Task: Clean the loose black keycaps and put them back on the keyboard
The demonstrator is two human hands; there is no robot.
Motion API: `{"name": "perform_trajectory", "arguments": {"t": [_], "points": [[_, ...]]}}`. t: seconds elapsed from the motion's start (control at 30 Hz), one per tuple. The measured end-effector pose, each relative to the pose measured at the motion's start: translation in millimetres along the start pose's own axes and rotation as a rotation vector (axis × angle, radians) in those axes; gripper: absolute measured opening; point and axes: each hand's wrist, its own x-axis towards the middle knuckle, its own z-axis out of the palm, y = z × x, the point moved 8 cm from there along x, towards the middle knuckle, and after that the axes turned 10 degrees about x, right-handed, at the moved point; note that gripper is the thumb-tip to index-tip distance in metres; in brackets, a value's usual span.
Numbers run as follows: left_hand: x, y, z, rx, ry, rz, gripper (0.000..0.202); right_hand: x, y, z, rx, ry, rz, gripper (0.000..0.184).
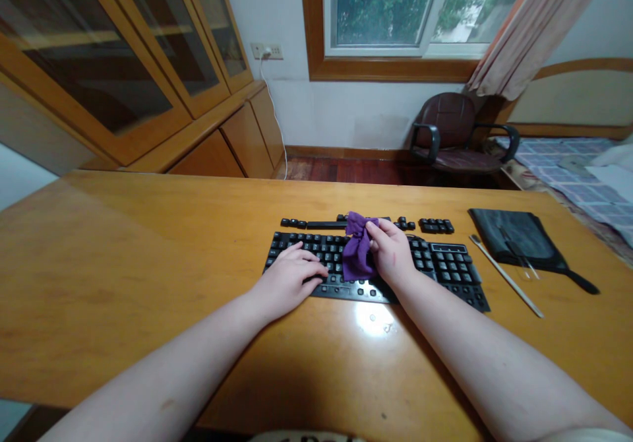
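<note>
**Item 1, keyboard** point(445, 267): black, full-size, flat on the wooden desk point(123, 251) in front of you, with the number pad at its right end.

**Item 2, purple cloth** point(357, 257): bunched and lying on the keys at the keyboard's middle. Its far end reaches past the keyboard's far edge.

**Item 3, your right hand** point(393, 251): fingers and thumb are closed on the cloth from its right side. The wrist lies over the keyboard's near edge.

**Item 4, your left hand** point(289, 276): palm down on the keyboard's left half, fingers stretched out flat on the keys and gripping nothing. The fingertips are just left of the cloth.

**Item 5, loose keycaps** point(435, 225): black, in 1 row on the desk just beyond the keyboard's far edge. The row includes 1 long bar.

**Item 6, black pouch** point(514, 234): flat on the desk, right of the keyboard. A small clear object lies on it, possibly tweezers, but it is too faint to tell.

**Item 7, pale stick** point(504, 276): thin, lying diagonally between the keyboard and the pouch.

**Item 8, surroundings:**
- A glass-fronted cabinet point(148, 66) stands far left.
- A window point(395, 6) with a curtain point(524, 33) is on the far wall.
- 1 dark armchair point(448, 135) stands beneath the window.
</note>
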Motion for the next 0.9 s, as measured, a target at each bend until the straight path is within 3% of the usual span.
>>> {"name": "perform_trajectory", "arguments": {"t": [0.4, 0.67, 0.83, 0.9], "points": [[-1, -2, 0.3, -0.041, 0.006, -0.007, 0.014, -1, -1, 0, -0.006, 0.008, 0.02, 0.023], [0, 5, 2.7, 0.082, -0.015, 0.039, 0.015, -1, -1, 1, 0.002, -0.007, 0.0, 0.022], [-3, 15, -7.2, 0.185, 0.059, 0.085, 0.015, -1, -2, 2, 0.004, -0.012, -0.001, 0.023], [-4, 23, -8.0, 0.273, 0.015, 0.089, 0.018, -2, -2, 2, -0.011, -0.012, 0.0, 0.022]]}}
